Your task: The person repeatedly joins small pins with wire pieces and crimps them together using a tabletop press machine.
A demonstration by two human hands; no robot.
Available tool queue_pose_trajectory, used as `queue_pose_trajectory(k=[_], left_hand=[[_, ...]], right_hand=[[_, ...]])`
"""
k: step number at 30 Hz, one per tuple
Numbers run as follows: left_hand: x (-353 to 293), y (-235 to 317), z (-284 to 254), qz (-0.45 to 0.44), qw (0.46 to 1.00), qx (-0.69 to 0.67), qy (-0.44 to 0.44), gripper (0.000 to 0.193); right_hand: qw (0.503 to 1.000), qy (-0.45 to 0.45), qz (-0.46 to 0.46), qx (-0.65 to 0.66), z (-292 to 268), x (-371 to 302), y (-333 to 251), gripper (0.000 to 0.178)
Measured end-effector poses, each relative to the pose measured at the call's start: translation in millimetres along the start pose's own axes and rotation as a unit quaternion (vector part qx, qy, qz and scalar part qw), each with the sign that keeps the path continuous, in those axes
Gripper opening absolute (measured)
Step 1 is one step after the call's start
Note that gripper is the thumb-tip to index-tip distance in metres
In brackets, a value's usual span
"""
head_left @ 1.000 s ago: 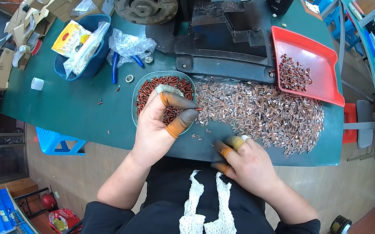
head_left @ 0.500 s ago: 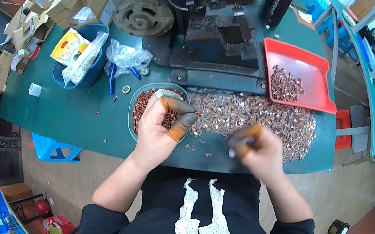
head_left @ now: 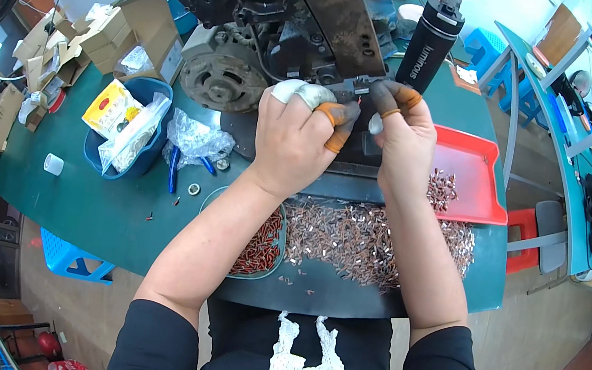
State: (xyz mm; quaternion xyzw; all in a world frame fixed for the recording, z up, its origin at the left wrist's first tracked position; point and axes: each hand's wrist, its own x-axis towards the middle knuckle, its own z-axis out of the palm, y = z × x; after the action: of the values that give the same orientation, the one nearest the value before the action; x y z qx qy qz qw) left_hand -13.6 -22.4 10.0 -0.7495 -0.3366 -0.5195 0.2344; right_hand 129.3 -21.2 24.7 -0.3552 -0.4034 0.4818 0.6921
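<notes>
Both my hands are raised to the front of a dark metal press [head_left: 316,10], with the fingertips close to its small working spot. My left hand [head_left: 296,135] has orange and dark finger covers and white ones; its thumb and forefinger are pinched together, and anything between them is hidden. My right hand [head_left: 406,136], in similar covers, has its fingers curled in a pinch beside the left; I cannot make out what is in it. Below my forearms lie a greenish tub [head_left: 254,277] of small red-brown pieces and a spread of small coppery metal pieces [head_left: 338,238].
A red tray [head_left: 477,167] with some pieces stands right of my right hand. A black bottle [head_left: 431,47] is behind it. On the left are a blue bin [head_left: 137,160] with packets, plastic wrap [head_left: 198,140], blue-handled pliers [head_left: 174,169] and cardboard boxes [head_left: 103,34].
Both hands have moved forward from above the tub and the loose pieces to the press. The small reddish piece pinched in my left fingertips is now out of sight. The view has tilted upward.
</notes>
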Motion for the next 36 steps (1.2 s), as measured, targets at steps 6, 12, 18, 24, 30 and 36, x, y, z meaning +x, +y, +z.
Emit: queue_pose_trajectory(k=[6,12,18,24,30,36], left_hand=[[-1.8,-9.0,12.4,0.010,1.000,0.013,0.002,0.029],[-1.7,-9.2,13.1,-0.008,1.000,0.009,0.001,0.026],[9.3,18.5,-11.7,-0.201,0.967,-0.156,-0.002,0.018],[-4.7,31.7,-16.0,-0.358,0.859,-0.366,-0.023,0.017],[-5.7,34.6,-14.6,-0.331,0.905,-0.264,-0.044,0.016],[6.0,6.8,-8.0,-0.118,0.992,-0.041,0.007,0.023]], right_hand=[[0.999,0.004,0.011,-0.040,-0.5,-0.5,1.0,0.014],[0.977,0.003,-0.074,-0.201,-6.4,0.8,-0.5,0.016],[0.953,-0.072,-0.087,-0.281,-25.6,-10.6,-1.4,0.014],[0.951,-0.130,-0.070,-0.273,-22.0,-33.1,-11.7,0.014],[0.986,-0.092,0.078,-0.114,-15.4,-41.1,-16.2,0.016],[0.993,-0.013,0.031,-0.110,-14.5,-13.2,-9.6,0.018]])
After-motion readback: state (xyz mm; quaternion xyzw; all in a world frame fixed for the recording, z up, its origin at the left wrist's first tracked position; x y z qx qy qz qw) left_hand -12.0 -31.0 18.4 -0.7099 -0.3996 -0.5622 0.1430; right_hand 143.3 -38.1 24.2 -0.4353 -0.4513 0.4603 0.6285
